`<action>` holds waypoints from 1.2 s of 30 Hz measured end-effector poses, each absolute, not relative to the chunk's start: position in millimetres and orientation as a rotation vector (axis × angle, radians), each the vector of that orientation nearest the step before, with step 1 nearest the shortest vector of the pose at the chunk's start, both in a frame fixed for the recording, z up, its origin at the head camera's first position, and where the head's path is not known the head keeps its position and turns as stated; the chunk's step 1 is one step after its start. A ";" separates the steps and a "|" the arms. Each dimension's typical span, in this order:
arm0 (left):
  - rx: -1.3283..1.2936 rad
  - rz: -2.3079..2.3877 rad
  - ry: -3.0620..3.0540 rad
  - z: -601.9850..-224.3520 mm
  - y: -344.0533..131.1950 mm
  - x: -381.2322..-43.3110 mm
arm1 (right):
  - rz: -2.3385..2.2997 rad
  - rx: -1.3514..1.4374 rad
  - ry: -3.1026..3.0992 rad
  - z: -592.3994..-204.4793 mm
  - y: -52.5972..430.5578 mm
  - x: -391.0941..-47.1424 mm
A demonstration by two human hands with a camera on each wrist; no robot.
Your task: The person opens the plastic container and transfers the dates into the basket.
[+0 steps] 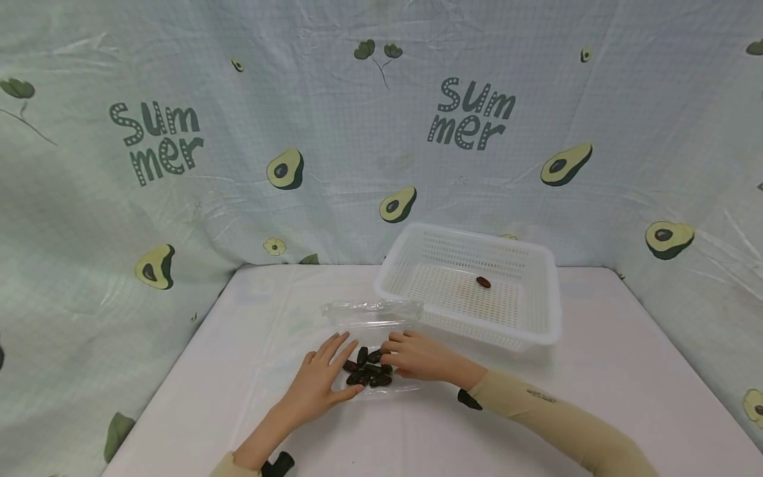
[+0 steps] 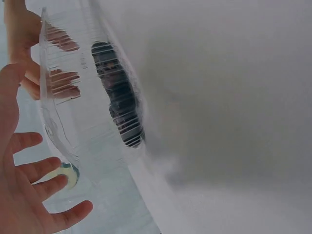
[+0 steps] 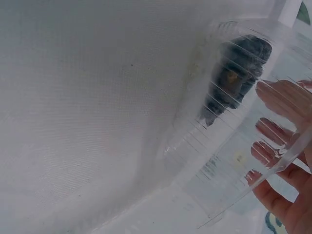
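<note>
Several dark brown dates (image 1: 369,377) lie in a clear plastic box (image 1: 390,392), its lid (image 1: 372,310) folded back on the far side. My left hand (image 1: 312,387) is at the box's left side, fingers spread and thumb near the front dates. In the left wrist view those fingers hold nothing. From the right, my right hand (image 1: 423,358) reaches over the box with bent, loose fingers beside the dates. Through the ribbed wall in the left wrist view, its fingers (image 2: 63,85) hang above the dates, apparently empty.
Behind the box, to the right, stands a white perforated basket (image 1: 548,298) with one reddish-brown date (image 1: 483,282) in it. A pale cover lies over the table (image 1: 238,344). An avocado-print sheet (image 1: 334,99) hangs behind and at both sides.
</note>
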State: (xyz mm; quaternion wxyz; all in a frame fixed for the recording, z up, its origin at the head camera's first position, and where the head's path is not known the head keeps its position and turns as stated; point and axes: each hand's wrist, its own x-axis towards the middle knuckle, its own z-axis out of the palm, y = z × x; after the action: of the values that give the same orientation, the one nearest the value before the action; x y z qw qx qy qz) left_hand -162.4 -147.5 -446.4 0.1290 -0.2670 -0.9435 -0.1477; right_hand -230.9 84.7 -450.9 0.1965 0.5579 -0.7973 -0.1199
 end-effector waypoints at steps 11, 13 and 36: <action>-0.948 -0.456 -2.771 -454.5 -150.4 -179.4 | -0.413 1.628 -2.271 -452.7 72.2 -237.4; -0.970 -0.455 -2.791 -455.1 -150.2 -181.4 | -0.415 1.635 -2.281 -453.3 71.2 -238.3; -0.917 -0.292 -2.967 -459.9 -149.9 -188.1 | -0.375 1.605 -2.348 -456.5 69.3 -240.3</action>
State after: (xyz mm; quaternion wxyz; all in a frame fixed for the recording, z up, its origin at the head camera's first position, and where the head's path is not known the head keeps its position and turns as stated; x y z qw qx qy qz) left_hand -188.1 -149.9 -459.9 0.0111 -0.2940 -0.9511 -0.0935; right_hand -240.3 69.3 -456.5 0.1359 0.5541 -0.8109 -0.1297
